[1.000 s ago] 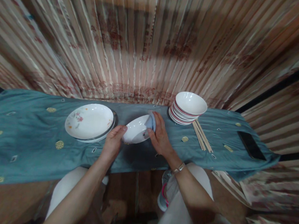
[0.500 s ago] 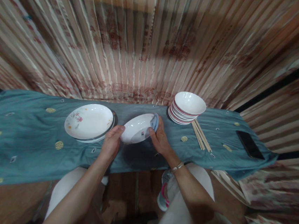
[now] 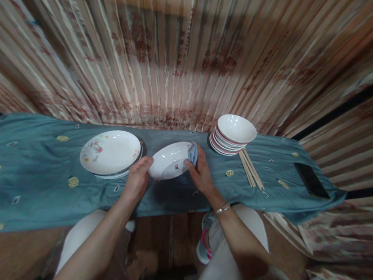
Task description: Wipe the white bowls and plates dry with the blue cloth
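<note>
- White dish (image 3: 168, 159): held in both hands over the middle of the teal-covered surface (image 3: 46, 188), tilted towards the wearer, a small printed mark showing inside it. A shadow lies below it; I cannot tell whether its lower edge touches down.
- The fingers of the left hand (image 3: 137, 179) are closed on the dish's rim at 9 o'clock, thumb uppermost.
- The fingers of the right hand (image 3: 200, 170) pinch a folded blue-grey cloth (image 3: 192, 153) over the rim at about 2 to 3 o'clock, the thumb reaching inside the dish.
- A bracelet (image 3: 222, 208) circles the right wrist, at 4 o'clock from the dish.
- At 9 o'clock, near the left hand, sits a stack of plates (image 3: 114, 153); the top one carries a floral print, mostly along its 9 o'clock side.
- At 2 o'clock stands a stack of bowls (image 3: 235, 133), white with red bands, leaning slightly.
- Just below that stack, at 3 o'clock from the dish, lie several pale chopsticks (image 3: 251, 170), pointing from 11 to 5.
- Farther out at 3 o'clock, a dark phone (image 3: 311, 180) lies flat.
- At 12 o'clock hangs a pleated, patterned curtain (image 3: 147, 66).
- At 5 o'clock, below the surface, shows a shoe (image 3: 204, 249) with pink trim.
</note>
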`<state>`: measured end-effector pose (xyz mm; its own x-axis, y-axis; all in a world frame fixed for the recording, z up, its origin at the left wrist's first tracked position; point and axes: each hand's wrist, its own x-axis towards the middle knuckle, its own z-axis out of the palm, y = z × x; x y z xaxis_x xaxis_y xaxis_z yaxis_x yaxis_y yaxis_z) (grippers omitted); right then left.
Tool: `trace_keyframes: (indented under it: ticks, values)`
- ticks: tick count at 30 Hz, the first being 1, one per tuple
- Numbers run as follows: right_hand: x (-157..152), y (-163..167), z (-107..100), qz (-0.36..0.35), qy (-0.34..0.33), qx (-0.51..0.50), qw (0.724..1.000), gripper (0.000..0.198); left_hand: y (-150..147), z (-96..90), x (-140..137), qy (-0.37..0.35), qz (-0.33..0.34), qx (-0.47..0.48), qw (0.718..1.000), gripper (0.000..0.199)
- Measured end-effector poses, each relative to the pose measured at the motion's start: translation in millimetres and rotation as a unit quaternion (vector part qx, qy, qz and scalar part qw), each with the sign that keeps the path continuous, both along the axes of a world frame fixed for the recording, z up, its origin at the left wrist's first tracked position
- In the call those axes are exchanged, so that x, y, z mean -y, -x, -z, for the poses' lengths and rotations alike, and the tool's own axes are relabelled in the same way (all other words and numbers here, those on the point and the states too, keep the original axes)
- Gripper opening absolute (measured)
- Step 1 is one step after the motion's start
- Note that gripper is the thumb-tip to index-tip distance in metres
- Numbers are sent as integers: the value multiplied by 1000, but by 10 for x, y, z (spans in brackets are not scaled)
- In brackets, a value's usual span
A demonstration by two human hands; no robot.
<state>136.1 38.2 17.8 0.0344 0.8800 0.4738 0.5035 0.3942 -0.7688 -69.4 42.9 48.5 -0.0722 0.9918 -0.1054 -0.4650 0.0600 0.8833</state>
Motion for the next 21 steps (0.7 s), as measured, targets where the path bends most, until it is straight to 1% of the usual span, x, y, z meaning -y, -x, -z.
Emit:
trace_keyframes:
  ticks: [8, 15, 21]
  values:
    - [43, -97, -105, 25, -15, 21, 999, 63, -27, 18, 35, 1, 24, -2, 1000, 45]
    - [81, -131, -164, 20, -33, 101, 994, 63, -25, -1, -3, -1, 3, -9, 1000, 53]
    - [137, -83, -247, 11, -66, 172, 983, 62, 44, 19, -38, -29, -7, -50, 998, 48]
